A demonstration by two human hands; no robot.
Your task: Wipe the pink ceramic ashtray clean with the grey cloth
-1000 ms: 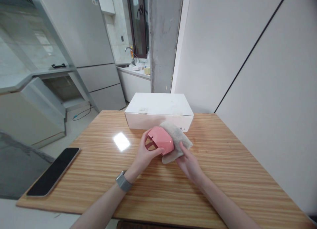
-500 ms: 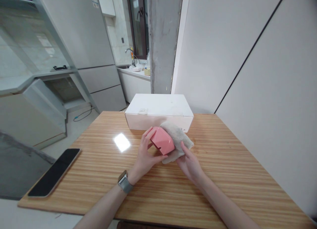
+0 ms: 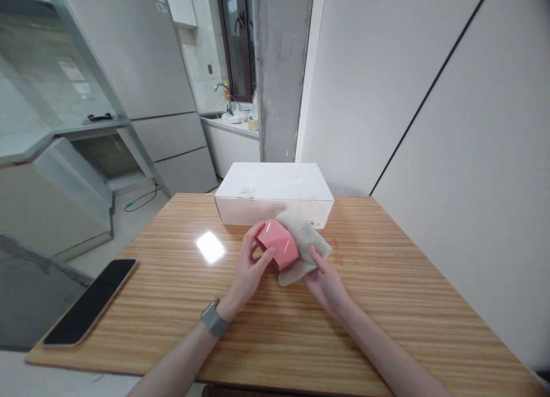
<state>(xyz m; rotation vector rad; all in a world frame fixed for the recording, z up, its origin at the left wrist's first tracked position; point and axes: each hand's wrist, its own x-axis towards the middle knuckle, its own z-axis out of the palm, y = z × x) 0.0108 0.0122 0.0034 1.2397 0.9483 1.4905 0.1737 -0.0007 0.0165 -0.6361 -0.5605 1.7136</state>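
A glossy pink faceted object [image 3: 279, 243], hollow like a small pot or cup, is tilted above the table. My left hand [image 3: 251, 265] grips it by its left rim, thumb on the near side and fingers over the top edge. Against its right side lies a grey cloth [image 3: 306, 245], folded loosely. My right hand [image 3: 325, 279] is closed on the cloth's lower right part, thumb on top; its other fingers are mostly hidden beneath. The inside of the pink object is largely out of sight.
A white cardboard box [image 3: 275, 182] stands at the back of the wood-grain table [image 3: 172, 305], just behind my hands. A black-screened phone or tablet [image 3: 92, 302] lies at the left edge. A white wall [image 3: 451, 156] borders the right side; a fridge [image 3: 141, 59] stands beyond.
My left thumb has moved from below the pink object's rim up onto its side, and the object has turned so its opening shows less. My right hand still holds the cloth against it.
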